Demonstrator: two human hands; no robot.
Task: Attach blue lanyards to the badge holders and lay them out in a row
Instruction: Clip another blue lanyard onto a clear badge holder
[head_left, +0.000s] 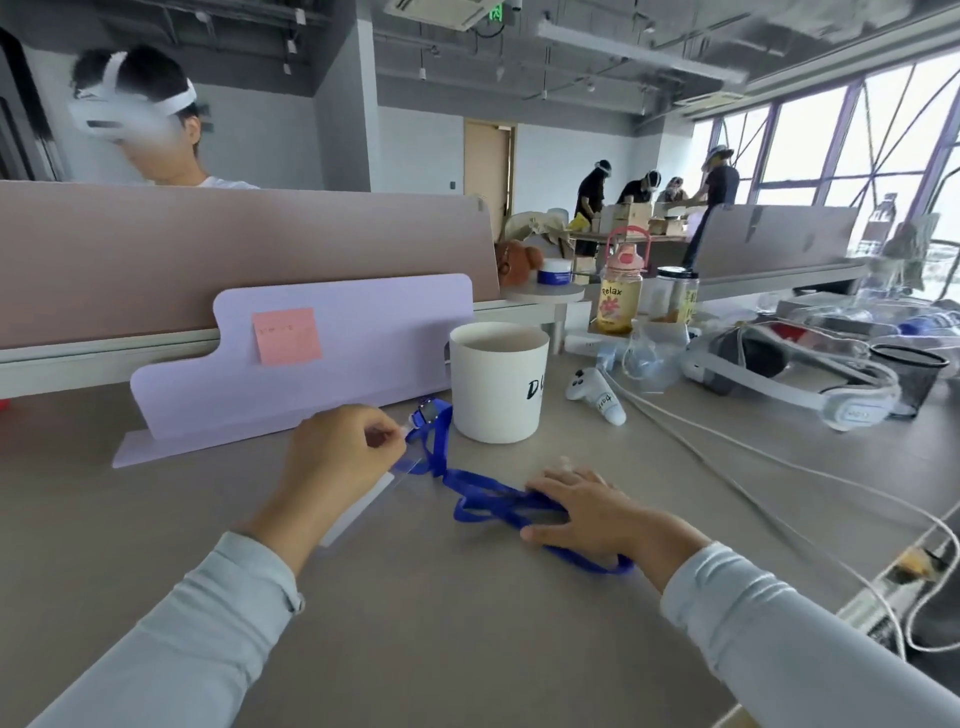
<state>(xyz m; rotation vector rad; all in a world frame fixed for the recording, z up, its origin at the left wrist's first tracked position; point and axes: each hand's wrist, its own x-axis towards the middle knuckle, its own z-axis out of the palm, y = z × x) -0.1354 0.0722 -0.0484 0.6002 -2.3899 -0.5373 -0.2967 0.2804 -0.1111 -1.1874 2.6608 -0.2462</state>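
The left hand (343, 449) has its fingers curled, and thumb and fingertips pinch the upper end of a clear badge holder (358, 512). The holder lies slanted on the grey table (467, 634) and runs from the fingertips down toward the left wrist. The right hand (587, 512) lies flat with the palm down and the fingers spread, and it presses on the blue lanyard (480, 480). The lanyard lies on the table between the two hands in loose folds. One end passes under the right hand and comes out as a loop near the right wrist. The other end rises toward the left fingertips, where its clip (428, 413) is just beside the top of the holder. I cannot tell if the clip is already hooked into the holder. Both arms wear light grey sleeves. Just behind the clip stands a white cup (498, 384), and to the left of it a lilac panel (311, 364) carries a pink sticky note (287, 335). To the right of the cup lie a white controller (597, 395) and white cables (727, 457), and farther right a white headset (789, 379). Behind them stands a bottle (621, 291) with the word "Relax".
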